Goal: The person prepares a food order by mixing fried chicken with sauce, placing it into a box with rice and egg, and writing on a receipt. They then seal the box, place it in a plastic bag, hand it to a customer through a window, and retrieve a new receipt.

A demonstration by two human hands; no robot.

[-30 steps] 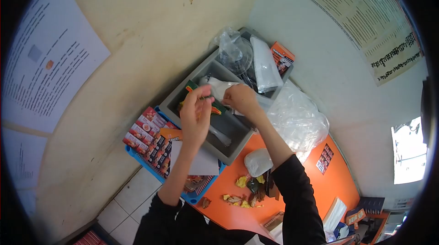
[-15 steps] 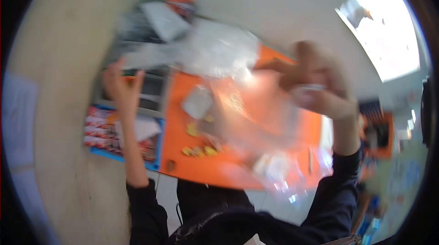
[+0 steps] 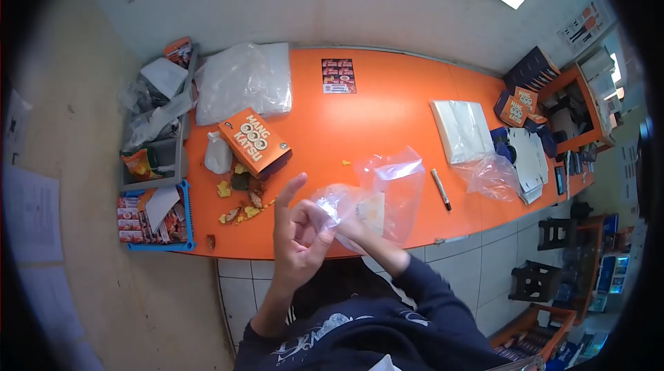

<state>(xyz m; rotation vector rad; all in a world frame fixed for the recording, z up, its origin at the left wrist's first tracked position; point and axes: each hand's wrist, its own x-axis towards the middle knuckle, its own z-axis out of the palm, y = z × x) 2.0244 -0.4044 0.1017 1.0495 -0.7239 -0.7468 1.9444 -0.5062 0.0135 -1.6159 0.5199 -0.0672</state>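
My left hand (image 3: pixel 299 241) is raised near the front edge of the orange table, index finger pointing up, the thumb and other fingers closed on crumpled clear plastic film (image 3: pixel 330 206). My right hand (image 3: pixel 351 224) meets it from the right, partly covered by the film, so its fingers are not distinguishable. Beneath and beyond my right hand a clear plastic bag (image 3: pixel 401 187) with a pale printed label lies on the table. Left of my hands is an orange box (image 3: pixel 256 141) marked MANG KATSU, beside yellow and brown scraps (image 3: pixel 238 215) and a small white bag (image 3: pixel 218 154).
Grey bins (image 3: pixel 153 167) and a blue basket (image 3: pixel 188 215) with packets line the left end. Large plastic bags (image 3: pixel 242 84) and a printed card (image 3: pixel 339 76) lie toward the back. A marker (image 3: pixel 440 189), a stack of plastic sleeves (image 3: pixel 460 129) and more boxes (image 3: pixel 515 108) are right.
The view has shifted. My left hand has come away from the grey bin, and my right hand has lowered from the upper right. Both now meet at the plastic film.
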